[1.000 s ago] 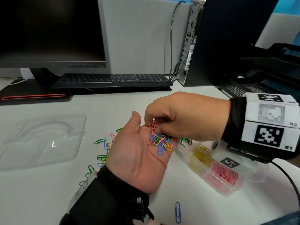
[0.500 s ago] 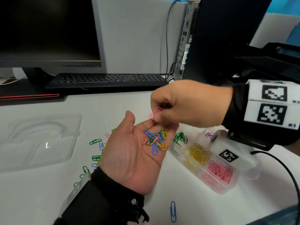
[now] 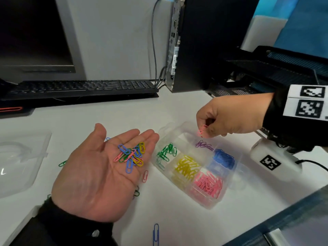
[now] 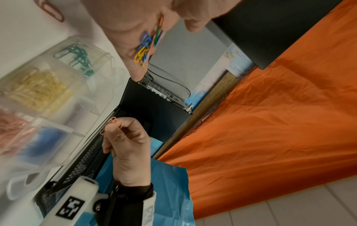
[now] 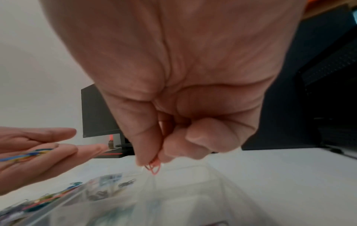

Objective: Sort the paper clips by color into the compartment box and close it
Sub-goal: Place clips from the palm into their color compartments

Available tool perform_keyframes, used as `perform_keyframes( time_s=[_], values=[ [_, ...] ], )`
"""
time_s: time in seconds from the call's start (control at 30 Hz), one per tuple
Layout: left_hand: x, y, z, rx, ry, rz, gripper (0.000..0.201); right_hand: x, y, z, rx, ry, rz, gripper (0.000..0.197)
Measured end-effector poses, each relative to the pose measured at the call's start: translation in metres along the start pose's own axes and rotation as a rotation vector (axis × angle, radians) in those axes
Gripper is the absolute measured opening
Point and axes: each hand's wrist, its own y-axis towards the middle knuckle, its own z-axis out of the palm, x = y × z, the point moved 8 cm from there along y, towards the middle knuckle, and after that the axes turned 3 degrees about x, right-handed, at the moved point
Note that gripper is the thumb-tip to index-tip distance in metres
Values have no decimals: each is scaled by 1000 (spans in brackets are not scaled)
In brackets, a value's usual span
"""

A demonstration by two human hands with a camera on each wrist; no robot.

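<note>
My left hand [image 3: 99,173] lies palm up and flat over the table, carrying a small heap of mixed paper clips [image 3: 131,155] on its fingers. My right hand [image 3: 218,119] hovers over the far end of the clear compartment box [image 3: 209,204] and pinches a pink paper clip [image 3: 201,131] between thumb and fingertip; the same pink paper clip [image 5: 153,165] shows in the right wrist view. The box holds green clips [image 3: 166,151], yellow clips [image 3: 186,166], pink clips [image 3: 208,183], blue clips [image 3: 223,158] and purple clips [image 3: 204,144] in separate compartments.
Loose clips lie on the white table: a pink one [image 3: 145,176], a blue one [image 3: 155,234], green ones [image 3: 62,163]. The clear lid [image 3: 21,157] rests at the left. A keyboard [image 3: 79,87], monitor and computer case [image 3: 204,41] stand behind; a black mesh tray [image 3: 276,68] is at the right.
My right hand picked a pink clip from my left palm and carried it right, over the box's far end. My left hand stayed palm up with the rest.
</note>
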Motion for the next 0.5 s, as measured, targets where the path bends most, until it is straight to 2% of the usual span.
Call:
perform_keyframes(
  time_s=[0.13, 0.27, 0.5],
  values=[
    [3, 1, -3, -12, 13, 2, 65, 12, -13, 22, 105, 132, -71, 9],
    [5, 2, -3, -15, 35, 3, 65, 23, -26, 43, 176, 163, -118, 8],
    [15, -1, 14, 0, 55, -47, 65, 23, -40, 39, 169, 155, -96, 6]
  ],
)
